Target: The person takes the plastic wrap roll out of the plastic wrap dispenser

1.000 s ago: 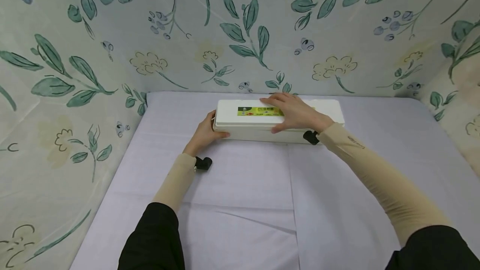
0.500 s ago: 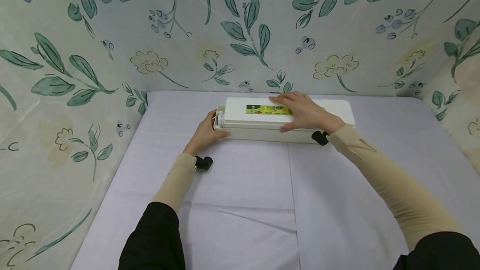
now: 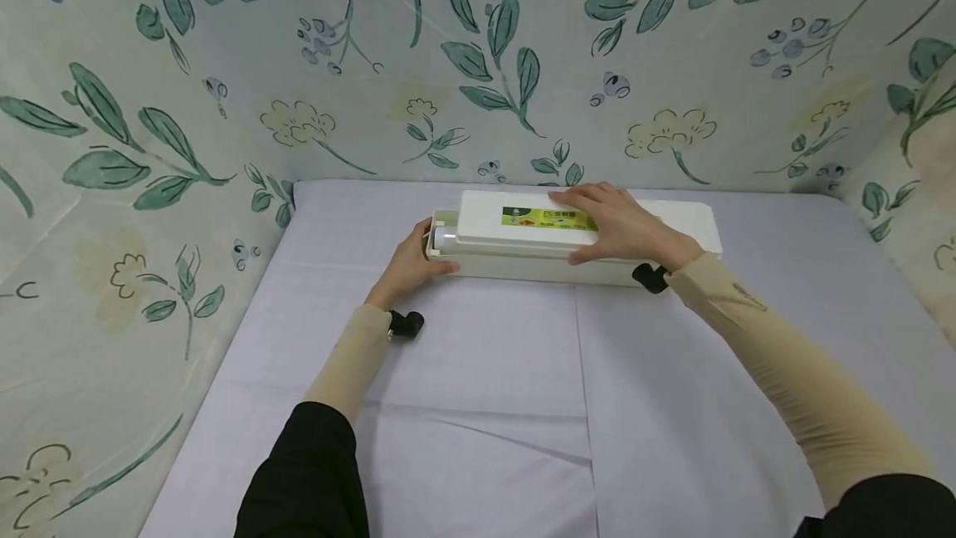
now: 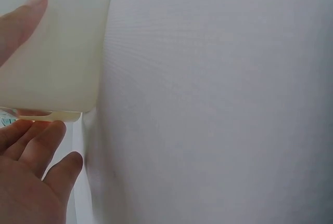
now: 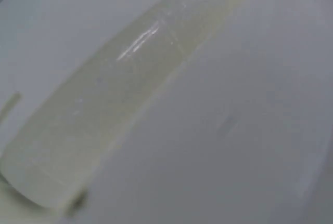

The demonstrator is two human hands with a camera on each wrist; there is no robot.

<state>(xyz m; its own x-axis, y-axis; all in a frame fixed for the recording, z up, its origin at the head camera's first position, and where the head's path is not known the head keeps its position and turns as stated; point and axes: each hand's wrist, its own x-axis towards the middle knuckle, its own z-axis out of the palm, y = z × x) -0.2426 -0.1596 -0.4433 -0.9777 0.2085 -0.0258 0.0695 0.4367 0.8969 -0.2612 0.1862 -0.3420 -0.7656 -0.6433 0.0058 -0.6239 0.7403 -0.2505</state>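
Observation:
A long white cling film box (image 3: 515,268) lies near the table's back edge. Its lid (image 3: 481,218) has a yellow-green label and sits shifted right, baring the left end of a whitish roll (image 3: 446,237) inside. My left hand (image 3: 407,266) grips the box's left end, thumb on the front wall; in the left wrist view its fingertips (image 4: 54,128) touch the end wall. My right hand (image 3: 627,231) spans the lid, thumb at the front edge and fingers over the top. The right wrist view is blurred, with a long, pale, glossy surface (image 5: 119,78).
A white cloth (image 3: 478,355) with crease lines covers the table. Behind and at the sides hangs a floral curtain (image 3: 373,90) with green leaves. Black wrist cameras, the left one (image 3: 406,325) and the right one (image 3: 650,277), sit close to the cloth and the box.
My right hand has slid the lid to the right along the box, uncovering the left end of the roll. My left hand has kept its place on the box's end.

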